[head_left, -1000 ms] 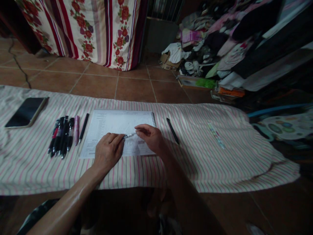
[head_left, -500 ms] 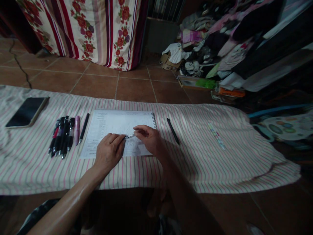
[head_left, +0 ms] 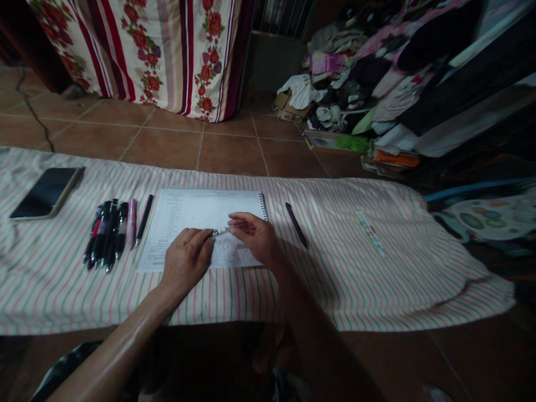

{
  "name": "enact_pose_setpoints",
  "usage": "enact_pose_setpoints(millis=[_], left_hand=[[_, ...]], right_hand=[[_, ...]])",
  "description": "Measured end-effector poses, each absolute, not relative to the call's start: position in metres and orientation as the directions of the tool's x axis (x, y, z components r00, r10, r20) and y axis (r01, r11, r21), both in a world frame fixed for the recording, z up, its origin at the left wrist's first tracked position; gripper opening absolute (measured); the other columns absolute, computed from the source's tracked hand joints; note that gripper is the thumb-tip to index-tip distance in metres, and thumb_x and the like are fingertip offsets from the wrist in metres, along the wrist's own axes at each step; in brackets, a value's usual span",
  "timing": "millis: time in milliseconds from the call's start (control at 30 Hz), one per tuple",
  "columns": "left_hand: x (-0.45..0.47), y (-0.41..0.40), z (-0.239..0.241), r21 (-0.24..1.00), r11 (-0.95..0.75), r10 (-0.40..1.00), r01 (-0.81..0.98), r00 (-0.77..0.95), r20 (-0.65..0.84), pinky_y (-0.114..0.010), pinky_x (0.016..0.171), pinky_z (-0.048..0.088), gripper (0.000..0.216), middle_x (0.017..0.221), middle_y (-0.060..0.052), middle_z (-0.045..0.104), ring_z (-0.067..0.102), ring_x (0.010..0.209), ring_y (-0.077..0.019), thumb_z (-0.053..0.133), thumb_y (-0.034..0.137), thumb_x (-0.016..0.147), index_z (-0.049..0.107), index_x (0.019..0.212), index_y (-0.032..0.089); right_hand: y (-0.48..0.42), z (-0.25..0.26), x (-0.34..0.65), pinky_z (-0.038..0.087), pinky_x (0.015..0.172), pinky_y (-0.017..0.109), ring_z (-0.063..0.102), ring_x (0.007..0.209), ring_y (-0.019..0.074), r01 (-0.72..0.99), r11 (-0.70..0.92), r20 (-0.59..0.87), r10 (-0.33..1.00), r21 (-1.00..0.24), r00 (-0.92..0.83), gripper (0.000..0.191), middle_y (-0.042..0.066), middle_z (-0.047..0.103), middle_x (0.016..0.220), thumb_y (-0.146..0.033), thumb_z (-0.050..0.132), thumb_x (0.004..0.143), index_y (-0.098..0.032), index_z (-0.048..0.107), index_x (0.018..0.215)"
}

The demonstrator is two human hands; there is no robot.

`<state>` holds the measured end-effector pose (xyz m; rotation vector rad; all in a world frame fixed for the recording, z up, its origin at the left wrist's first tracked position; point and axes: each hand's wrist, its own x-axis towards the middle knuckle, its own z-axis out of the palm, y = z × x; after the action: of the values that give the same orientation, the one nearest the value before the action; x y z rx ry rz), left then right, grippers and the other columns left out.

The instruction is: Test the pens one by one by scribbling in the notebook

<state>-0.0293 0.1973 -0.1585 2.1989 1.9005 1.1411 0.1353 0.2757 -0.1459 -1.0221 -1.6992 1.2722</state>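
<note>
Both hands meet over a spiral notebook lying on a pink-striped cloth. My left hand is closed around one end of a pen. My right hand pinches the pen's other end with its fingertips. The pen lies level between them, just above the page. Only its short pale middle part shows.
A row of several dark pens and a pink pen lie left of the notebook, one black pen beside them. Another black pen lies to the right. A phone rests far left. Piled clothes fill the floor beyond.
My right hand has slid slightly left, closer to my left hand, leaving less of the pen showing between them. Nothing else has moved.
</note>
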Motion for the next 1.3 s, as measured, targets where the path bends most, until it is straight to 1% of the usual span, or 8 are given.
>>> enact_pose_setpoints(millis=[300,533,800,1033,1300], left_hand=[[-0.0297,0.1974,-0.1600,0.447,-0.259,0.850,0.856,-0.018,0.527,-0.032,0.068,0.049,0.022,0.082,-0.007,0.065,0.058,0.077,-0.0194,0.047,0.025,0.087,0.061,0.101,0.015],[-0.0297,0.1977,-0.1613,0.440,-0.275,0.844,0.855,-0.004,0.537,-0.032,0.068,0.049,0.022,0.083,-0.007,0.065,0.058,0.077,-0.0194,0.047,0.024,0.088,0.061,0.101,0.014],[-0.0299,0.1980,-0.1617,0.428,-0.305,0.826,0.851,0.013,0.563,-0.033,0.067,0.048,0.023,0.082,-0.009,0.065,0.057,0.076,-0.0201,0.049,0.022,0.087,0.061,0.101,0.009],[-0.0306,0.1978,-0.1602,0.461,-0.263,0.845,0.848,-0.028,0.533,-0.033,0.068,0.047,0.024,0.082,-0.008,0.064,0.057,0.077,-0.0201,0.047,0.023,0.087,0.062,0.102,0.010],[-0.0312,0.1968,-0.1603,0.496,-0.211,0.871,0.842,-0.069,0.487,-0.032,0.072,0.048,0.025,0.085,-0.006,0.064,0.058,0.080,-0.0192,0.045,0.025,0.089,0.061,0.103,0.013]], right_hand=[[0.2747,-0.1425,0.1349,0.052,0.068,0.026,0.064,0.074,0.0124,0.202,0.255,0.171,0.918,-0.945,-0.358,0.026,0.002,0.069,0.085,-0.020,0.060,0.074,-0.021,0.063,0.100],[0.2743,-0.1445,0.1334,0.052,0.070,0.026,0.064,0.072,0.0121,0.187,0.281,0.201,0.912,-0.941,-0.358,0.025,0.001,0.067,0.079,-0.020,0.060,0.074,-0.020,0.064,0.098],[0.2742,-0.1448,0.1334,0.053,0.070,0.025,0.064,0.073,0.0124,0.192,0.269,0.188,0.915,-0.944,-0.356,0.024,0.001,0.068,0.079,-0.019,0.060,0.073,-0.020,0.065,0.096],[0.2749,-0.1444,0.1349,0.053,0.069,0.026,0.065,0.077,0.0134,0.195,0.248,0.172,0.925,-0.949,-0.339,0.026,0.004,0.070,0.087,-0.019,0.060,0.073,-0.019,0.064,0.098],[0.2728,-0.1396,0.1325,0.050,0.067,0.024,0.065,0.070,0.0129,0.219,0.222,0.142,0.934,-0.950,-0.329,0.014,0.001,0.069,0.075,-0.022,0.060,0.074,-0.019,0.066,0.086]])
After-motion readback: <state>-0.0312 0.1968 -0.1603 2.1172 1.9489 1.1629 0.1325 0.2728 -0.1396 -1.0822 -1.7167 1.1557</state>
